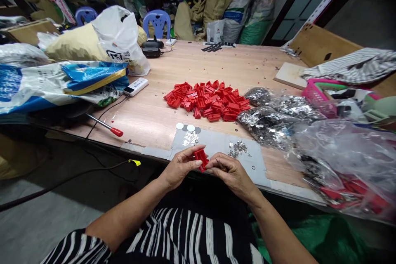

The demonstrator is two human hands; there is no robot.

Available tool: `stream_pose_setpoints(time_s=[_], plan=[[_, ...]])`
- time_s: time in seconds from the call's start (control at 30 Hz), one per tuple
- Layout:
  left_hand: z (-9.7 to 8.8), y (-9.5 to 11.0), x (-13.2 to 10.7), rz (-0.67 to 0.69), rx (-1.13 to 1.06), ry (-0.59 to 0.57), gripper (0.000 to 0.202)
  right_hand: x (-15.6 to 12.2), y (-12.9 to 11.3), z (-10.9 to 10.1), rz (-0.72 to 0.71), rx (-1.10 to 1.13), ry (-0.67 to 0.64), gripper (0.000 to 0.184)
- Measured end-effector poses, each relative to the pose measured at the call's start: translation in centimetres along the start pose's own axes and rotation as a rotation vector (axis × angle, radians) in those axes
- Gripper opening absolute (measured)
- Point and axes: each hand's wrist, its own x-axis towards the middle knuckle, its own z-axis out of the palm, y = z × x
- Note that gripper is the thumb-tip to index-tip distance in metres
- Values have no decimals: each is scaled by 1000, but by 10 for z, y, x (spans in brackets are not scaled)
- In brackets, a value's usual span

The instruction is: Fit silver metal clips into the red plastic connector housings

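Between thumb and fingers, my left hand (180, 168) grips a red plastic housing (201, 158) near the table's front edge. My right hand (228, 172) is closed in a pinch at the housing's right side; whatever its fingertips hold is too small to make out. Just beyond my hands, a grey mat (213, 140) carries a cluster of small silvery-white pieces (190, 138) on the left and small metal parts (239, 148) on the right. Farther back lies a heap of similar red housings (207, 100).
Clear bags of metal parts (262, 123) lie at the right, near a pink basket (321, 95). On the left are a red-tipped lever (116, 132), a white power bank (136, 87) with a cable, and stuffed sacks (93, 41). Black strips (216, 47) lie at the back.
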Motion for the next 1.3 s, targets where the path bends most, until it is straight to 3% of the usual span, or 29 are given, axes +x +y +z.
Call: stream_pose_setpoints(time_s=[0.27,0.57,0.67,0.9,1.07,1.3], plan=[[-8,-3,0,17,70,-2,48,2,5,6,76,35,-16,3],[-11,-3,0,64,147,-13,46,2,5,7,195,11,18,16],[-14,0,-1,151,288,-3,42,0,7,5,165,-116,59,25],[-34,2,4,365,946,88,36,1,9,10,53,-390,-7,29],[-41,-1,11,416,1051,84,39,5,14,17,78,-424,-24,19],[-42,3,14,361,1038,69,37,12,14,16,13,-428,-58,18]])
